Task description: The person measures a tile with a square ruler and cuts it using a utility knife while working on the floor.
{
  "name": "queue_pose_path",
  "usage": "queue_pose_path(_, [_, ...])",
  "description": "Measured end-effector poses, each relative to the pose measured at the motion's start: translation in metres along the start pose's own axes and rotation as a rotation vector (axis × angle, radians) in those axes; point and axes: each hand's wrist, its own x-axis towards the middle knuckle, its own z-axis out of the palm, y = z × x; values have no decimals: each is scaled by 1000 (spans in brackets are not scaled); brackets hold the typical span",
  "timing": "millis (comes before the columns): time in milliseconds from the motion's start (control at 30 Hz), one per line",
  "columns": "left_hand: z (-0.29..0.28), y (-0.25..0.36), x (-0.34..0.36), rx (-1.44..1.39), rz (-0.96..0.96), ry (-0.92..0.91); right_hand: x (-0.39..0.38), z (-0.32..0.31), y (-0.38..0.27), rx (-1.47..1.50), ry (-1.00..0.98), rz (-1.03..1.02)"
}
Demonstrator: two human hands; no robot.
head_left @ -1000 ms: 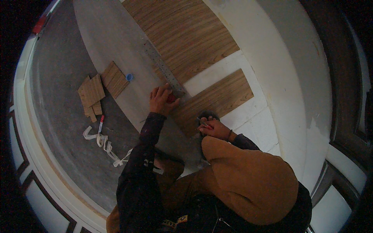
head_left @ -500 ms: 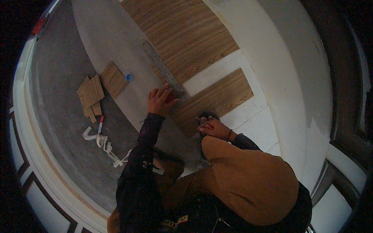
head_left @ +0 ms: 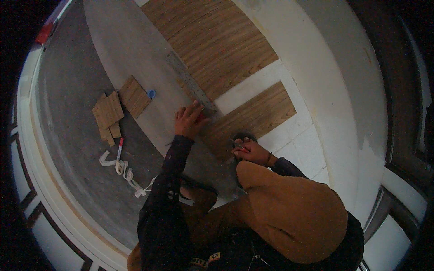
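Note:
My left hand bears down by the near end of a perforated metal ruler, its fingers curled over a red piece. Whether that piece belongs to the ruler is hidden. The ruler lies on the grey flooring sheet, close to the left edge of the wood-grain boards. Beside my right foot, my right hand is closed around a small red-handled tool with a thin tip pointing up and left. A short wood-grain plank lies just beyond this hand.
Wood-grain offcuts, a blue cap, a red-and-white marker and curled white strips lie to the left. A larger wood-grain board is at the far side. White tiles and a pale wall border the right.
The whole view has shifted slightly. Both hands keep nearly the same places, the left by the ruler and the right around the red-handled tool.

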Motion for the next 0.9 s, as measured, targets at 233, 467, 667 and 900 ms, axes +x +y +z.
queue_pose_path(233, [-7,-3,0,-45,-29,-130,-1,2,-2,135,25,-64])
queue_pose_path(467, [-10,-15,-5,-27,21,-137,0,3,-7,130,45,-97])
queue_pose_path(667, [-9,-8,-2,-67,33,-71,-3,-3,-9,148,-1,-42])
queue_pose_path(900, [-6,-3,0,-58,25,-37,-1,0,-6,138,42,-71])
